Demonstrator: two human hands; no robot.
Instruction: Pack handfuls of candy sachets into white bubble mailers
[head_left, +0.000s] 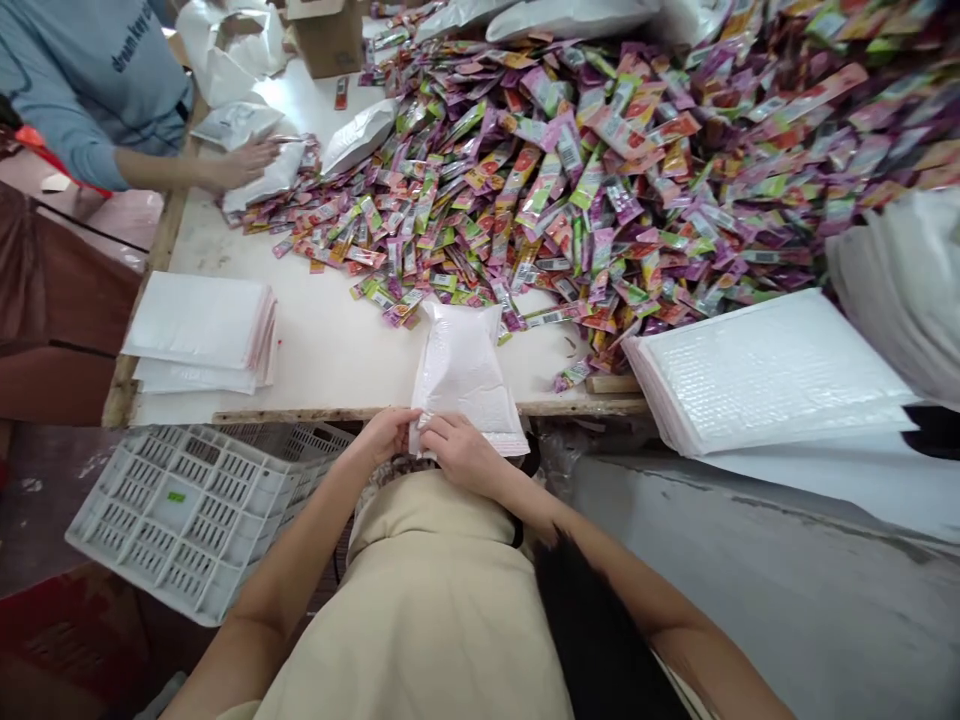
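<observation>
Bubble mailer (463, 375), white and glossy with a faintly quilted skin, is laid lengthwise on the near edge of the table (322, 345), its lower end hanging just past the wooden rim. That lower end is gripped from both sides: the left hand (386, 437) is curled at the left corner, fingers pressed together on the edge, and the right hand (465, 455) is set on the flap, its fingers bunched and pinching the plastic. The mailer looks plump, its surface softly creased.

Beyond it, a wide heap of sachets (600, 170) is spread over the table, slim crinkled foil strips in purple, green, red and orange. A flat stack of empty mailers (765, 370) is seen to the right, dimpled with bubble texture, and a smaller stack (199, 330) to the left. A white slotted plastic crate (187, 510) is placed below the table edge. At the far left, a filled pouch (266, 175) is pressed by another person's hand (247, 160).
</observation>
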